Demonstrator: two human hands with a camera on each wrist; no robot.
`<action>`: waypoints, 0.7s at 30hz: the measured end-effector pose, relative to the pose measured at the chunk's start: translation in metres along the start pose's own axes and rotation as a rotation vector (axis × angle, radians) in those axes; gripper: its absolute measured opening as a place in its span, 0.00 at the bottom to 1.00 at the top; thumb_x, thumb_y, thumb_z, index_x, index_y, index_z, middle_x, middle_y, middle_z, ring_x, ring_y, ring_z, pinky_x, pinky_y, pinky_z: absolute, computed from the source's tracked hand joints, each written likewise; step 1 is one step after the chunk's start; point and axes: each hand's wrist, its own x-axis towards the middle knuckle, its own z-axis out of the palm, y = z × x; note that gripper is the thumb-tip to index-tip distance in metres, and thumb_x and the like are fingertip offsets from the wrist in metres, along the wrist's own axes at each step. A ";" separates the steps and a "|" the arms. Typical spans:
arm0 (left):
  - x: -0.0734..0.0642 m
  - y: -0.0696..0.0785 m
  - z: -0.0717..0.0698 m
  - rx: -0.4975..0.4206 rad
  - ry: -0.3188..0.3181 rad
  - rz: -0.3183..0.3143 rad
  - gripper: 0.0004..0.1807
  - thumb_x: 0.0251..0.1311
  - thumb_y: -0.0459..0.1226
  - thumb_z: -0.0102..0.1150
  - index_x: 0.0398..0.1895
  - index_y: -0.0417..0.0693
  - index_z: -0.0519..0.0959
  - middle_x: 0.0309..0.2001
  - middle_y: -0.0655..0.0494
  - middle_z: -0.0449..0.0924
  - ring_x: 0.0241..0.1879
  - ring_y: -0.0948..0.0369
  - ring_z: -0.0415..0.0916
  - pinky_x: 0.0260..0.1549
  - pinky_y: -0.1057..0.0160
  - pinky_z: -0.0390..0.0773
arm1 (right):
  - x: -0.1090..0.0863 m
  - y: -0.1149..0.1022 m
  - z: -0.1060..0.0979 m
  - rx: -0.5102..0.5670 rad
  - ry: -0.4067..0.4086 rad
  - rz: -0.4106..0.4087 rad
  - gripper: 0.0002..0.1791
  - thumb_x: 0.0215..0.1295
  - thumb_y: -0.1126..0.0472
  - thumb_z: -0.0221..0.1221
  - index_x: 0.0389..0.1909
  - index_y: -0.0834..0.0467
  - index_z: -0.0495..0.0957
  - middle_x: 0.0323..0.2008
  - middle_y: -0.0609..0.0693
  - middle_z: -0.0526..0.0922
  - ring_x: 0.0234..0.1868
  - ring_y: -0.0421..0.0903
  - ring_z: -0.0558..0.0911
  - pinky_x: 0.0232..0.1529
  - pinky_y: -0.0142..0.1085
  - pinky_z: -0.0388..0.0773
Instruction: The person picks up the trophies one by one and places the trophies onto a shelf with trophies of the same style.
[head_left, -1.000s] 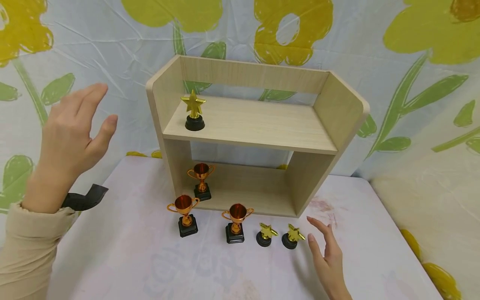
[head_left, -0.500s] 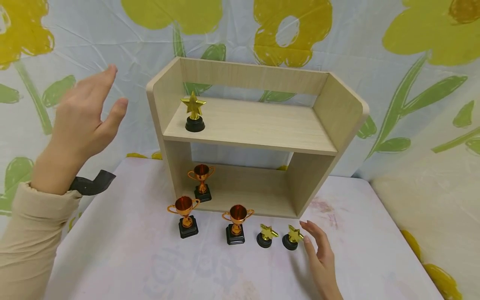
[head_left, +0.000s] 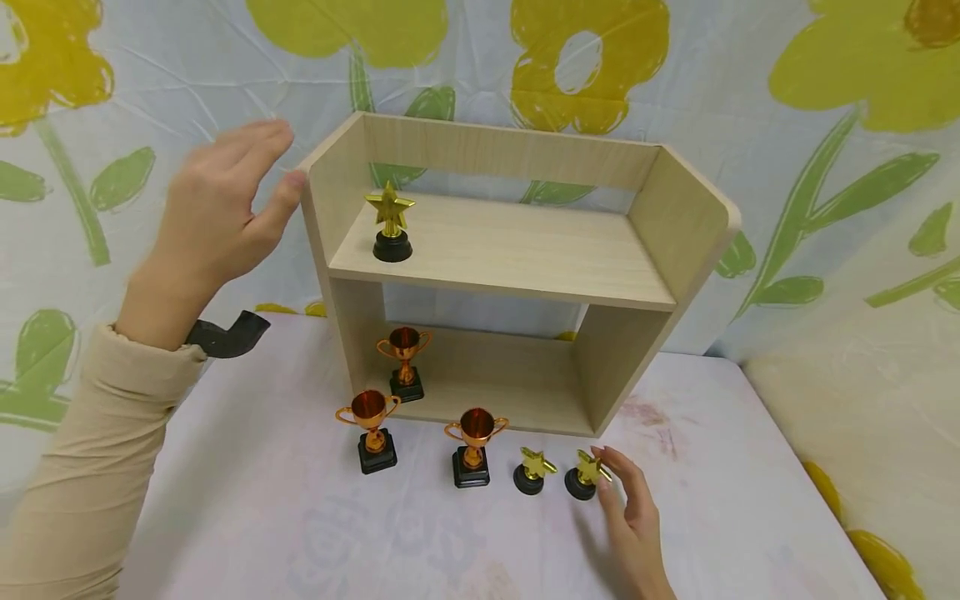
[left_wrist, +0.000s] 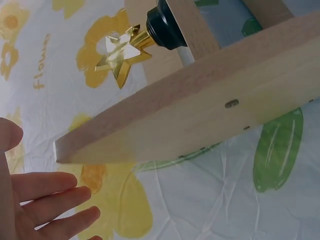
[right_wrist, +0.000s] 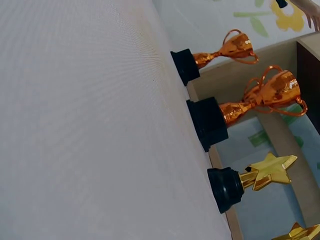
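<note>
My left hand (head_left: 225, 200), fingers loosely extended, is beside the upper front corner of the wooden shelf's left panel (left_wrist: 190, 115); the left wrist view shows a gap between its fingertips and the panel. A gold star trophy (head_left: 390, 221) stands on the upper board above it. Low on the right, my right hand (head_left: 633, 517) has its thumb and forefinger parted at the right-hand star trophy (head_left: 581, 479); contact is unclear. Left of that trophy stands another star trophy (head_left: 531, 471). The right wrist view shows only the tip of the nearest star (right_wrist: 300, 232) and no fingers.
Two bronze cup trophies, one at the left (head_left: 373, 429) and one near the middle (head_left: 472, 446), stand on the table (head_left: 420, 550) before the shelf (head_left: 480, 287). A third cup (head_left: 405, 362) is on its lower board. Flowered cloth (head_left: 225, 50) hangs behind.
My left hand has moved right and up to the shelf's left panel. The right hand has moved left, closing in on the right-hand star trophy. Every trophy stays in place.
</note>
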 end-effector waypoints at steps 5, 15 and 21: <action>0.006 0.002 0.015 -0.005 -0.008 -0.004 0.25 0.67 0.44 0.47 0.54 0.32 0.80 0.56 0.39 0.80 0.59 0.43 0.75 0.62 0.48 0.68 | 0.000 0.001 -0.001 -0.002 0.009 0.015 0.23 0.67 0.80 0.49 0.63 0.72 0.68 0.57 0.67 0.76 0.63 0.45 0.73 0.64 0.30 0.62; 0.016 -0.002 0.032 0.025 0.004 -0.028 0.20 0.67 0.39 0.46 0.48 0.34 0.83 0.51 0.40 0.83 0.55 0.43 0.78 0.56 0.42 0.73 | 0.002 -0.001 -0.001 0.012 0.005 -0.015 0.23 0.66 0.81 0.49 0.62 0.72 0.68 0.56 0.70 0.76 0.63 0.46 0.73 0.64 0.31 0.62; 0.016 -0.004 0.038 0.015 0.074 0.012 0.18 0.65 0.34 0.42 0.41 0.32 0.82 0.48 0.41 0.84 0.50 0.42 0.80 0.47 0.39 0.76 | 0.002 -0.002 0.001 0.016 -0.010 -0.042 0.23 0.65 0.82 0.49 0.61 0.74 0.68 0.56 0.70 0.75 0.63 0.47 0.73 0.64 0.31 0.62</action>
